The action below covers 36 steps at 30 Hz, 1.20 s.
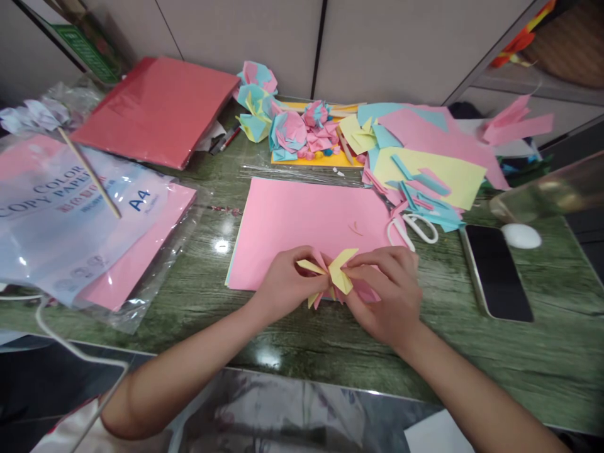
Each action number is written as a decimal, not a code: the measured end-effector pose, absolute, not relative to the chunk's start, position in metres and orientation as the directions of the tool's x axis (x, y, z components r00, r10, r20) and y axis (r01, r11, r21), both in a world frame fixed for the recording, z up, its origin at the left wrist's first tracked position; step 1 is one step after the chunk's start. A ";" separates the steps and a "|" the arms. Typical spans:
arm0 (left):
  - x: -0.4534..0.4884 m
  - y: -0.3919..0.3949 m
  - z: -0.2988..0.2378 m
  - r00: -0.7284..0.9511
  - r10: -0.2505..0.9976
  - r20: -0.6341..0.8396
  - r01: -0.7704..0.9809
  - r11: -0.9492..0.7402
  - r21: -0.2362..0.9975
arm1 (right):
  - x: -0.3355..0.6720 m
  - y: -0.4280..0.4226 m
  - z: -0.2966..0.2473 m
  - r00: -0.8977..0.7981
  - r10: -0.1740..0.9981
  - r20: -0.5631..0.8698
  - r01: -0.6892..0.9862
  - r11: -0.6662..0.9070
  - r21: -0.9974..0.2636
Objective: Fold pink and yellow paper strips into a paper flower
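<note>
My left hand (285,284) and my right hand (389,292) meet over the front edge of a pink paper sheet (302,217) on the green table (472,352). Both pinch a small folded piece of yellow and pink paper (337,272) between them, with pleats fanning out from the middle. My left fingers grip its left side, my right fingers its right side. Part of the folded piece is hidden behind my fingers.
White-handled scissors (415,228) lie just right of the pink sheet, a black phone (497,270) and a white egg-shaped object (521,236) further right. Cut paper scraps (425,170) and paper flowers (292,126) fill the back. A copy paper pack (61,214) and red sheets (158,107) sit left.
</note>
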State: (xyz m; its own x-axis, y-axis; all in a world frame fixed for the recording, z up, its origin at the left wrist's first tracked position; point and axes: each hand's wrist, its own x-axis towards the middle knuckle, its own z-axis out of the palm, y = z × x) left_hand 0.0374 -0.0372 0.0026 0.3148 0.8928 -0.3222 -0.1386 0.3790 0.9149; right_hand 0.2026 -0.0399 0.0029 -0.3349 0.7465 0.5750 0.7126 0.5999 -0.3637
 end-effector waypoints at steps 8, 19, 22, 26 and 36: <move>0.038 -0.037 0.004 0.278 0.908 -0.312 -0.163 0.365 0.917 | 0.205 -0.037 0.001 -0.446 0.604 0.660 0.703 0.693 -0.159; 0.039 -0.037 0.003 0.278 0.921 -0.273 -0.176 0.328 0.928 | 0.202 -0.039 0.005 -0.379 0.753 0.538 0.716 0.607 -0.345; 0.041 -0.037 0.003 0.223 0.937 -0.268 -0.095 0.294 0.951 | 0.202 -0.039 0.003 -0.399 0.741 0.540 0.734 0.611 -0.296; 0.044 -0.039 -0.001 0.165 0.960 -0.227 -0.049 0.238 0.970 | 0.201 -0.038 0.002 -0.392 0.697 0.601 0.766 0.609 -0.205; 0.052 -0.044 -0.008 0.049 0.987 -0.151 -0.028 0.153 0.988 | 0.199 -0.041 0.011 -0.462 0.623 0.631 0.770 0.635 -0.063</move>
State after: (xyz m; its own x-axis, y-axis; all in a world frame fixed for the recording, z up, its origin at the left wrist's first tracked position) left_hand 0.0517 -0.0435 -0.0079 0.0488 0.9873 -0.1511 -0.0276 0.1525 0.9879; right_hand 0.1990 -0.0413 0.0106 -0.4617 0.6231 0.6314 0.7702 0.6347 -0.0632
